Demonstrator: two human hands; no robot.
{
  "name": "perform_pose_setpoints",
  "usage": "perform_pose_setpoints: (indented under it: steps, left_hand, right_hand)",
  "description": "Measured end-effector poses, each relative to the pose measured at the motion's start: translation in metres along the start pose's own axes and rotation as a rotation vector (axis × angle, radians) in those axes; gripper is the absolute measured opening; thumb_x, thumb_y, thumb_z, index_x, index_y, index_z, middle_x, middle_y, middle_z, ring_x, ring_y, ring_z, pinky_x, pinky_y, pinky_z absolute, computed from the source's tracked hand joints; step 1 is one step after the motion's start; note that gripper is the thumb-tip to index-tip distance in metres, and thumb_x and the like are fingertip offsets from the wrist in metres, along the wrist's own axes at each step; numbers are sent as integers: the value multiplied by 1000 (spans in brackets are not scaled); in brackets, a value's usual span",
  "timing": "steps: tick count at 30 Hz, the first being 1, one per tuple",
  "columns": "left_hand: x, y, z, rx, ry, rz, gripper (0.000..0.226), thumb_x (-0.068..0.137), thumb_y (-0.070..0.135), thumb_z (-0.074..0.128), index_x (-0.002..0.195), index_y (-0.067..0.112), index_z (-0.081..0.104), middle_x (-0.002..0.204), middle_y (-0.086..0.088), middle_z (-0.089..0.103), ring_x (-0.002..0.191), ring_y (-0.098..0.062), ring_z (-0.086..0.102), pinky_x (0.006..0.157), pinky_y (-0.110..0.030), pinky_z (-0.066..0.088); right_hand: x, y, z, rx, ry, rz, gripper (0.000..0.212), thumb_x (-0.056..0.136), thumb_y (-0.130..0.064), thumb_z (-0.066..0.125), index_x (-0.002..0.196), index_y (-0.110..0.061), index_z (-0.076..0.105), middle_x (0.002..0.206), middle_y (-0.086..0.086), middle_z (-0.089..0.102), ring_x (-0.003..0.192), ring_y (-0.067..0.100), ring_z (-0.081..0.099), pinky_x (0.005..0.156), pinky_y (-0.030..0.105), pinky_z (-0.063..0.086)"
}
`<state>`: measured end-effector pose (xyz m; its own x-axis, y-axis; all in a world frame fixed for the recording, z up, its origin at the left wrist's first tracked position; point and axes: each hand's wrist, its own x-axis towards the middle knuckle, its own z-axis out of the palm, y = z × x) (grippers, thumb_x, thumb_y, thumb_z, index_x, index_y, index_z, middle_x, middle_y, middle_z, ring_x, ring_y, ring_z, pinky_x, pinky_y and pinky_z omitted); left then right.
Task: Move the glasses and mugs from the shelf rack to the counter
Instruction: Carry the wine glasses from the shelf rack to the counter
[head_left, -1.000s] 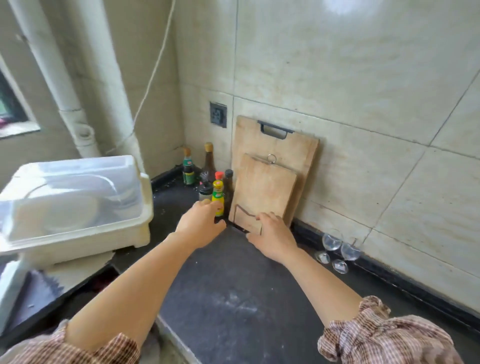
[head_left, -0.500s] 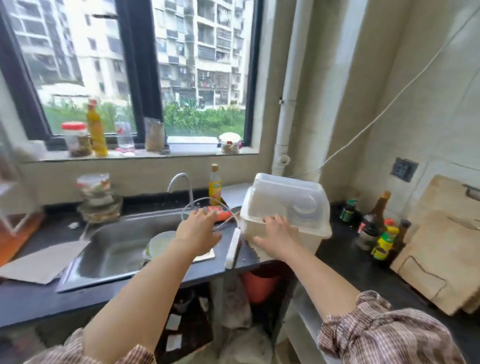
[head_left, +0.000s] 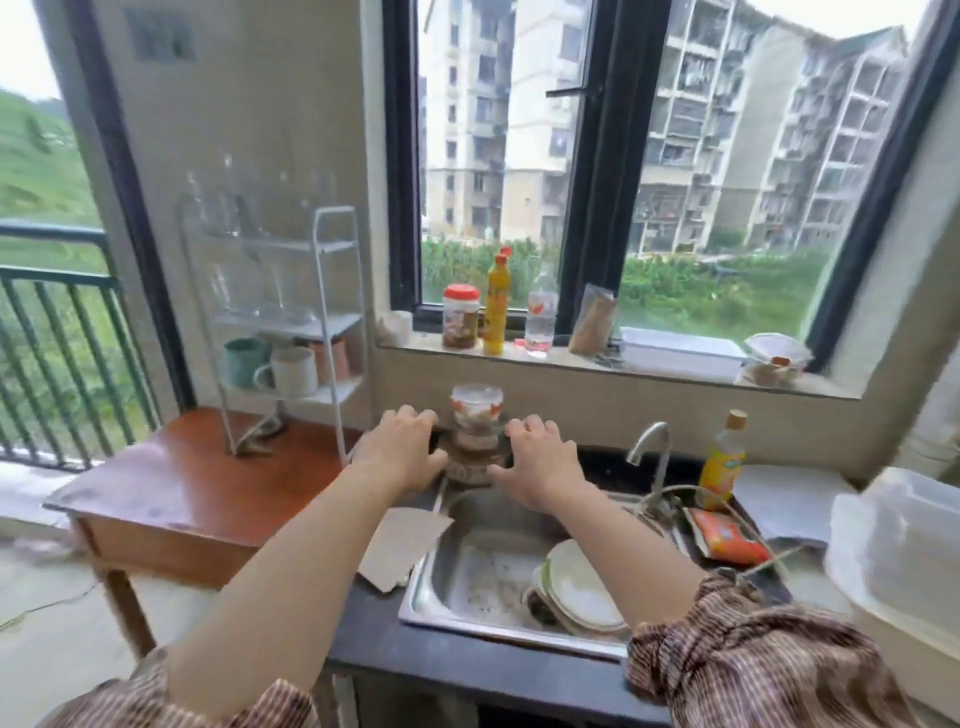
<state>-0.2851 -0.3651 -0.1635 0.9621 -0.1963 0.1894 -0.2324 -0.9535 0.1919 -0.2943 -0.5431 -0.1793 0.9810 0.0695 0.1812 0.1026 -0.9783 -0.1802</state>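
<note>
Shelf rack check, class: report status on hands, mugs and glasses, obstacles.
Left hand and right hand empty, open, over the sink edge. Mugs and glasses on shelf rack. Stacked containers between hands.

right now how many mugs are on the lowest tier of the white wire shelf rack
3 that I can tell: a teal ceramic mug at left, a white ceramic mug in front, a pinkish-brown mug behind right. More may be hidden.

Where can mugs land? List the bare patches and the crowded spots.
Free: the red-brown wooden table in front of the white wire shelf rack.
Crowded: the steel sink holds plates; the black counter left of it carries cardboard, and its right side packets and a white plastic dish box.
</note>
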Motion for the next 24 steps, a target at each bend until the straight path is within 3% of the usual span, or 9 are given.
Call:
perform_pose_setpoints:
  steps: [8, 12, 16, 20, 24]
  left_hand:
    - [107, -115, -40, 9, 78, -112, 53, 86, 36, 49, 135, 16, 43, 132, -12, 48, 124, -30, 42, 100, -44, 40]
    - [160, -159, -56, -20, 147, -133, 47, 85, 33, 49, 128, 15, 47, 125, -11, 51, 119, -30, 45, 93, -44, 44]
    - [216, -202, -77, -67, 317, -80, 44, 86, 30, 50, 127, 16, 48, 124, -8, 54, 115, -26, 49, 90, -40, 46]
    - [270, -244, -111, -147, 563, 26, 37, 87, 22, 50, 122, 13, 53, 120, -9, 57, 109, -26, 54, 84, -39, 46]
    - [326, -285, -144, -177, 616, 102, 38, 86, 21, 52, 123, 13, 52, 123, -9, 56, 113, -25, 52, 87, -34, 42]
  right_hand:
    - [162, -88, 11, 25, 20, -114, 59, 85, -45, 58, 133, -15, 41, 135, 8, 43, 128, 31, 36, 98, 52, 36]
    - [232, -121, 9, -19, 69, -153, 59, 86, -44, 60, 132, -13, 41, 133, 10, 45, 127, 31, 37, 97, 50, 39]
    - [296, -156, -4, 52, 135, -179, 58, 85, -42, 60, 134, -15, 41, 133, 8, 45, 127, 30, 37, 96, 46, 39]
    - [350, -195, -29, 164, 306, -218, 55, 85, -41, 59, 131, -14, 44, 129, 8, 49, 122, 28, 43, 95, 42, 43]
    - [407, -233, -56, 234, 420, -220, 49, 85, -41, 59, 124, -14, 49, 123, 7, 52, 115, 27, 47, 91, 40, 44]
